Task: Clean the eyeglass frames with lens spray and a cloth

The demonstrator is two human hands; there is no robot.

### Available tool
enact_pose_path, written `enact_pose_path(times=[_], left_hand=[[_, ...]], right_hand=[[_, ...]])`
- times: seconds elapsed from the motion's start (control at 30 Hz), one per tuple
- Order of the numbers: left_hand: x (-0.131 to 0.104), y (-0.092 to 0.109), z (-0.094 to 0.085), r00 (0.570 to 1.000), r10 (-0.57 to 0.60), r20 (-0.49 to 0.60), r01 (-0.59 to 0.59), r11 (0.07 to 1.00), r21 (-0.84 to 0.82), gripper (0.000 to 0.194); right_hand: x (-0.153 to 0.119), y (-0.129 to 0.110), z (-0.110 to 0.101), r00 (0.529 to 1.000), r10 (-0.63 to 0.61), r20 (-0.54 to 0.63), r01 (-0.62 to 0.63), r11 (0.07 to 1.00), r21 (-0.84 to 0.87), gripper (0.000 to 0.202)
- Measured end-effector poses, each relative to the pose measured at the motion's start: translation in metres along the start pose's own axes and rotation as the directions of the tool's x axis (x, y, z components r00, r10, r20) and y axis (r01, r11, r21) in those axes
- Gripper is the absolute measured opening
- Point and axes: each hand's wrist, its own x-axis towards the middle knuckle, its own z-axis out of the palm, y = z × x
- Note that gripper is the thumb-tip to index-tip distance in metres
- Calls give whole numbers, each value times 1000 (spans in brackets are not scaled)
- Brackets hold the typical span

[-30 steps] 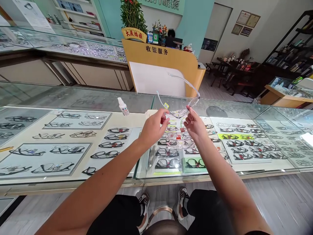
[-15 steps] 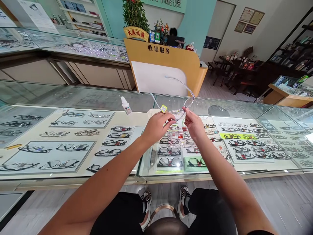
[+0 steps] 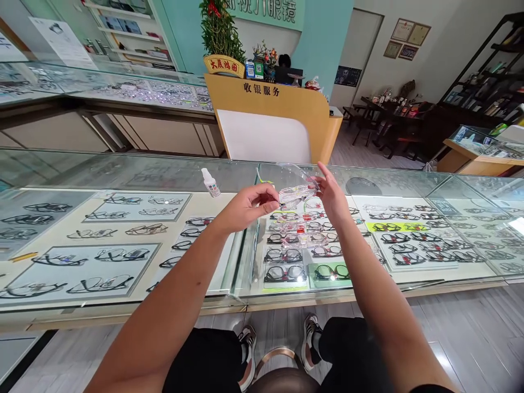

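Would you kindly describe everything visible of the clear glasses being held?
The clear glasses have a shiny, transparent, plastic-looking frame. They are above the glass counter, temples apparently unfolded and pointing forward, a yellow-green tag by the left one. The left hand pinches one end; the right hand meets the other, its grip partly hidden.

And here's an optical shop in full view! Row after row of eyeglass frames [image 3: 282, 255] lines up beneath the long glass surface [image 3: 102, 177], with a second glass showcase [image 3: 151, 90] glittering across the aisle. Centre stage, the yellow cashier desk [image 3: 266, 134] shows off its black Chinese lettering [image 3: 262, 89], QR-code stands [image 3: 254, 69] on top. Behind it, a green wall sign [image 3: 268, 12] spells out "eyeglasses", and framed certificates [image 3: 407, 38] hang to the right!
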Motion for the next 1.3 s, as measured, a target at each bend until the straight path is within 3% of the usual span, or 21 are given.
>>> enact_pose_path(times=[0.1, 0.33, 0.53, 0.9, 1.07, 1.3], left_hand=[[0, -5, -7, 1000, 14, 2, -13, 986, -164, 36], [3, -12, -11, 993, -55, -106, -8, 855, -519, 38], [3, -10, -12, 987, -111, -114, 28, 824, -566, 39], [5, -4, -4, 942, -222, -251, 40, 819, -573, 52], [6, 36, -10, 940, -164, -300, -5, 871, -492, 52], [18, 147, -28, 914, 99, -392, -246, 905, -346, 46]], right_hand=[[-6, -4, 3, 995, -24, 95, 29, 998, -49, 45], [-12, -8, 2, 990, -69, 123, 76, 996, -53, 34], [-19, -14, 7, 991, -107, 79, 109, 994, -27, 33], [-28, -22, 12, 981, -187, 41, 190, 979, -72, 41], [-29, -61, 25, 954, -301, 16, 300, 943, -143, 38], [-48, -173, 64, 792, -609, 36, 598, 763, -245, 25]])
